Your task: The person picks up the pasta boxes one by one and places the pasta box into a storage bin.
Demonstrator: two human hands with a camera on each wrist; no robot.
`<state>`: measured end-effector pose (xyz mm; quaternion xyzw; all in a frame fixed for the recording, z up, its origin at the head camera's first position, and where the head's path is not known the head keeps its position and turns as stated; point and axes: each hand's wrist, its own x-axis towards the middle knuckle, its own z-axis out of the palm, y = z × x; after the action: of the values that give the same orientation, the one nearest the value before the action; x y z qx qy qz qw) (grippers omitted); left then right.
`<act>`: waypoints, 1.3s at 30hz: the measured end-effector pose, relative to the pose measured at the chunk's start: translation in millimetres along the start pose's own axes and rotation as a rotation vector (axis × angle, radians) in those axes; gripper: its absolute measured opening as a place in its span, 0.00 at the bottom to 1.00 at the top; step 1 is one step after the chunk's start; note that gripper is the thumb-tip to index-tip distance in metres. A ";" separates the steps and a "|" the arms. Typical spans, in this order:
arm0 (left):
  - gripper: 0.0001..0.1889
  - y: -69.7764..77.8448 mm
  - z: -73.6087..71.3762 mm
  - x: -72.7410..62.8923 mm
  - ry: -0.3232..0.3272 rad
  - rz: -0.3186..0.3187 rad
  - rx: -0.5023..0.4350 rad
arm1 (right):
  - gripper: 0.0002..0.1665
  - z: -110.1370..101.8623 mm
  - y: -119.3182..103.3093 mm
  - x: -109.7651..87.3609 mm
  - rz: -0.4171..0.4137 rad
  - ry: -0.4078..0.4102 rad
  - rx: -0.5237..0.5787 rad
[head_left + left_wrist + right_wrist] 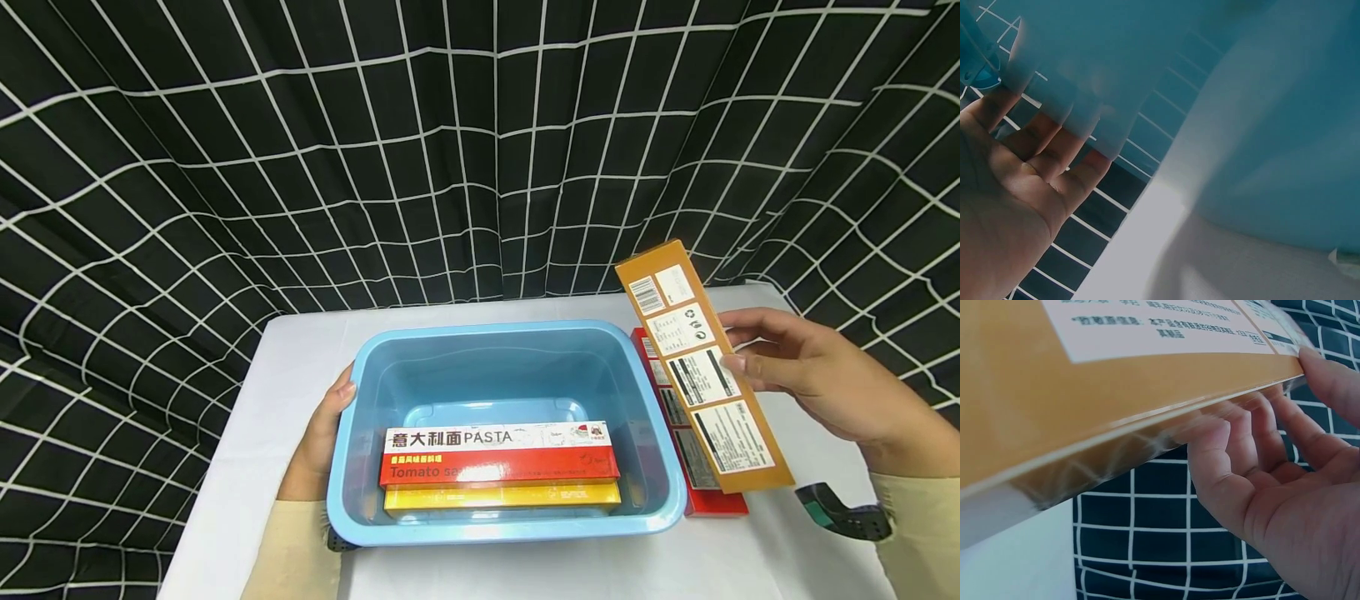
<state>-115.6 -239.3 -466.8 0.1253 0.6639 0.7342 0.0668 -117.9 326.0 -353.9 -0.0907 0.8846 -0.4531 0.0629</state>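
My right hand [806, 371] pinches the edge of an orange box [705, 367], its label side with barcode facing up. The box is tilted over a red box [697, 467] beside the bin; in the right wrist view the fingers [1260, 434] lie under its edge. My left hand [322, 425] holds the left rim of a blue plastic bin [495, 531]; in the left wrist view its fingertips show through the translucent blue plastic. Inside the bin, a red and white pasta box [498, 462] lies on a yellow box [502, 497] along the near side.
A white-covered table [255, 450] lies under everything. Black curtains with a white grid [480, 167] enclose its back and sides. A dark strap piece [843, 512] is at my right wrist.
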 end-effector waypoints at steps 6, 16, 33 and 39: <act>0.37 -0.6 -1.3 0.5 0.005 0.007 0.011 | 0.34 0.1 -12.1 0.4 0.024 -0.003 -0.047; 0.36 -2.5 -2.1 0.7 0.011 0.008 0.024 | 0.33 -0.5 -28.2 -0.2 0.019 -0.011 -0.095; 0.36 0.5 0.6 1.7 -0.012 0.017 0.011 | 0.30 4.3 -53.0 -3.2 -0.043 0.000 -0.134; 0.36 -2.3 -2.1 0.8 -0.005 0.011 0.014 | 0.30 8.6 -63.2 -5.0 -0.065 -0.018 -0.151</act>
<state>-117.2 -240.8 -469.1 0.1313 0.6680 0.7297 0.0638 -104.8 284.1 -307.4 -0.1279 0.9122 -0.3862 0.0492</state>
